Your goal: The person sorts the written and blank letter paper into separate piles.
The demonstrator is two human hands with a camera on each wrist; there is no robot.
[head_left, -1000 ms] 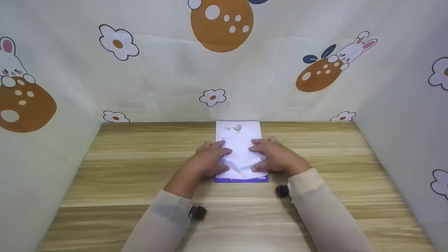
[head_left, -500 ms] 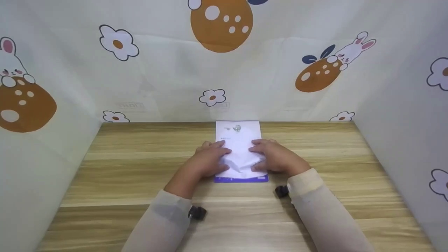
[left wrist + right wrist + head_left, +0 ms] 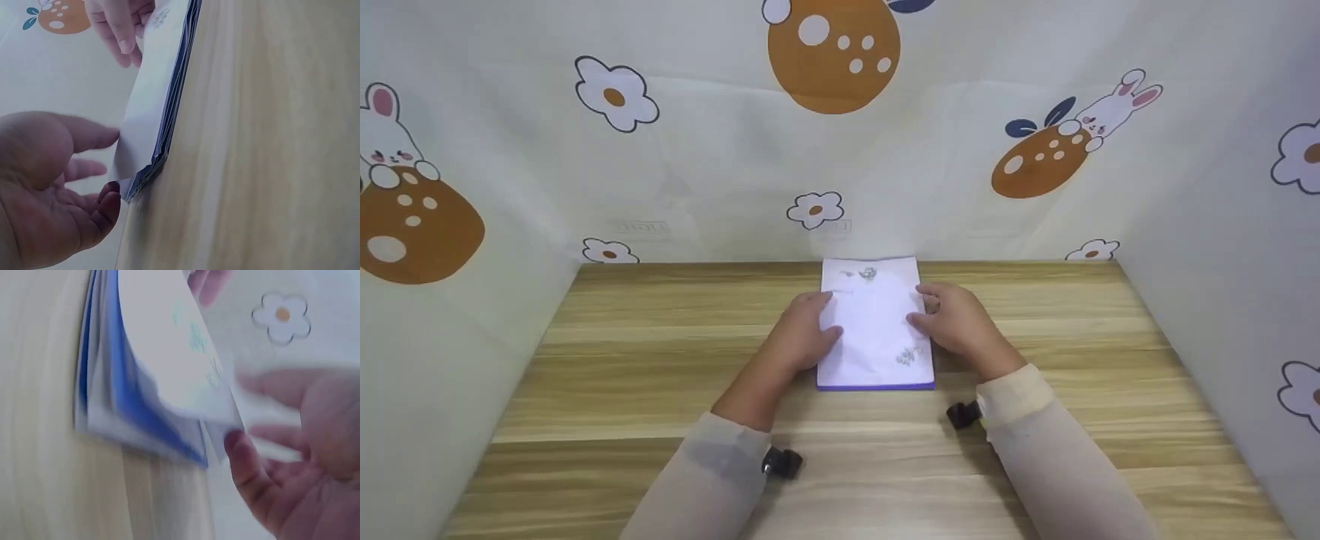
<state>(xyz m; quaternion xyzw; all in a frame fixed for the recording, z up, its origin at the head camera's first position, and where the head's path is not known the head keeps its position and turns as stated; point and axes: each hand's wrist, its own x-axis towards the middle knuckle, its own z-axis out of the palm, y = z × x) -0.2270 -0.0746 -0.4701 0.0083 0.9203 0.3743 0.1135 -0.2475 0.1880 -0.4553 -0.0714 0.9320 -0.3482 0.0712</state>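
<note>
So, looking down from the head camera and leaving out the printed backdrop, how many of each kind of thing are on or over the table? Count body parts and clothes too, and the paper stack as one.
Hands: 2
Sleeves: 2
Small black gadgets by the wrists: 2
Paper stack: 1
Total: 7

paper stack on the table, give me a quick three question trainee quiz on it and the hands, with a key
1. Multiple choice: in the head view, what colour strip shows along the near edge of the paper stack? a) red b) blue-purple c) yellow
2. True or false: the left hand and the right hand are at opposite sides of the paper stack.
3. Fill the gap: the paper stack lies on a table with a ____ grain look.

Key: 1. b; 2. true; 3. wood
</note>
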